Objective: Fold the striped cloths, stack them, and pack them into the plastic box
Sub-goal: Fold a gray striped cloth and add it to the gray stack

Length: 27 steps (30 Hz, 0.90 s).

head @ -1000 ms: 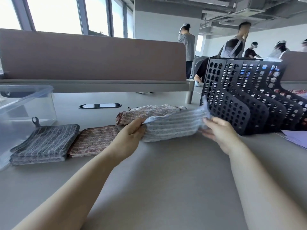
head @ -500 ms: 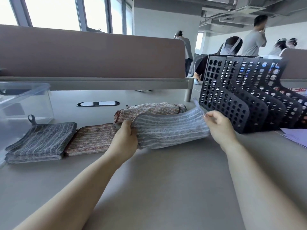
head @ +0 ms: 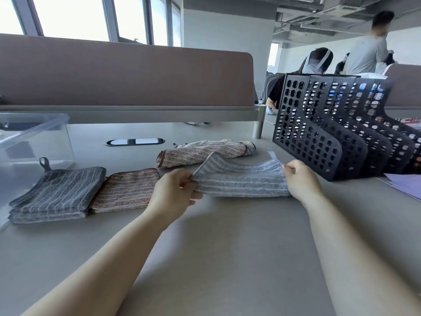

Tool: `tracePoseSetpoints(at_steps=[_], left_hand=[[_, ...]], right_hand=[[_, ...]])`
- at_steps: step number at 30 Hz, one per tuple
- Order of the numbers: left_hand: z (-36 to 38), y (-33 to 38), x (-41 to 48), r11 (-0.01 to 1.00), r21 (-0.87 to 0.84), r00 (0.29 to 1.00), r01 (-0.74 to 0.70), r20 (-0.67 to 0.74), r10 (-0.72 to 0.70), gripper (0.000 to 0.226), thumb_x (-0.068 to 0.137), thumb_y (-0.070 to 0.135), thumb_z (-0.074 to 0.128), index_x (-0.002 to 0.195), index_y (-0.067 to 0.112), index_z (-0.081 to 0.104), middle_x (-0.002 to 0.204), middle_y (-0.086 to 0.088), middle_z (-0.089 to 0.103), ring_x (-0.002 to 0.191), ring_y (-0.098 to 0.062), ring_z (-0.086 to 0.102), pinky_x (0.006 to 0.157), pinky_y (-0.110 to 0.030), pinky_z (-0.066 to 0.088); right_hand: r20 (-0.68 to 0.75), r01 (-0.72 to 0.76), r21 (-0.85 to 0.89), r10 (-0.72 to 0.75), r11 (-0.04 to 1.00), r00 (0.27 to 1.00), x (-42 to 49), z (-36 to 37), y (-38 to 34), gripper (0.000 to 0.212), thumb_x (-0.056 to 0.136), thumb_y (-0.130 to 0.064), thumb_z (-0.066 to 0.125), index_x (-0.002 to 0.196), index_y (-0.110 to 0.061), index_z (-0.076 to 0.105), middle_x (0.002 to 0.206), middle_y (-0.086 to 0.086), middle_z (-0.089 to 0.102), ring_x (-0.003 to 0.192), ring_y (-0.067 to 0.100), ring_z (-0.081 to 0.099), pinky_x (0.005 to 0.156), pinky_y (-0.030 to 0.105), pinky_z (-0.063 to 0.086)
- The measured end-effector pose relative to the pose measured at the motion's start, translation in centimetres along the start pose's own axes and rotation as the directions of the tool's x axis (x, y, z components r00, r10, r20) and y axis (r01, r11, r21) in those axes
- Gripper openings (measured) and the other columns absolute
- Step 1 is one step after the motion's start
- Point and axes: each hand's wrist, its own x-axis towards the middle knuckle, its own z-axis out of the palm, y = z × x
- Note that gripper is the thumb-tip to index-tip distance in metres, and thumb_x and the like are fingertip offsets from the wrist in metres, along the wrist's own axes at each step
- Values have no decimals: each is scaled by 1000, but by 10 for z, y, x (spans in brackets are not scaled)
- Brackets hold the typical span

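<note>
Softly ribbed grey striped cloth [head: 241, 180], sagging.

Legible text: none.
Red markings on a sheet [head: 409, 121] behind the black file rack [head: 319, 142], far right, are too blurred and cut off to read.

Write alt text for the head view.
Left hand and right hand hold a grey striped cloth by its ends over a grey desk. Two folded cloths lie left beside a clear plastic box.
</note>
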Motion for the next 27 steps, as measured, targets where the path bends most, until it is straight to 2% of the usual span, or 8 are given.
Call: tracePoseSetpoints(at_steps=[2,6,9,12,15,21,23,27], left_hand=[[-2,5,2,978,-210,1000,-9,3,10,23,96,0,44,88,15,60,87,-2,68,78,-14,66,77,-32,53],[-5,4,6,978,-204,988,54,151,-23,12,85,5,50,85,7,62,84,-13,57,82,-22,49,81,-40,41],[-4,3,3,984,163,979,74,176,-103,23,68,27,46,72,7,57,74,-10,60,72,-26,53,71,-41,46],[2,9,-2,918,395,993,25,98,-69,44,90,48,44,67,11,51,68,-6,58,65,-23,52,63,-31,39],[8,9,0,811,585,1000,11,-3,-12,52,93,59,34,68,15,50,73,-5,61,73,-26,58,62,-29,39],[9,3,6,819,574,997,4,-67,42,19,93,35,42,103,22,51,95,-4,65,88,-30,60,69,-31,42],[5,1,6,827,562,998,-1,-56,39,18,90,33,44,101,20,49,91,-4,65,84,-30,60,68,-32,43],[6,2,6,759,651,995,38,-95,32,30,92,43,44,101,14,46,86,-3,57,85,-31,58,64,-32,39]], right_hand=[[-46,14,61,-11,998,999,-1,0,-2,23,100,-33,39,93,-16,52,76,0,54,70,23,51,61,34,38],[-24,28,120,-25,992,999,-1,-1,-2,22,100,-30,42,94,-12,55,80,0,57,68,18,50,58,31,37],[117,9,-94,2,996,993,0,0,4,22,96,-31,49,83,-15,57,85,6,65,75,24,57,66,33,45],[184,18,-116,4,993,983,-1,-1,2,30,90,-43,54,81,-16,61,81,4,67,74,24,61,65,31,43],[205,47,-126,-21,991,979,-4,-2,-2,32,89,-45,55,80,-15,59,74,3,62,68,22,54,61,30,37],[123,132,383,-192,914,974,-7,2,-13,22,95,-28,54,78,-14,55,67,2,44,62,14,35,59,30,27],[162,128,290,-180,948,970,-5,9,-14,20,95,-27,54,80,-14,55,67,3,46,61,16,38,57,30,28],[200,99,-193,-60,976,978,-2,25,-16,19,91,-33,56,79,-19,51,78,3,59,73,25,52,56,30,33]])
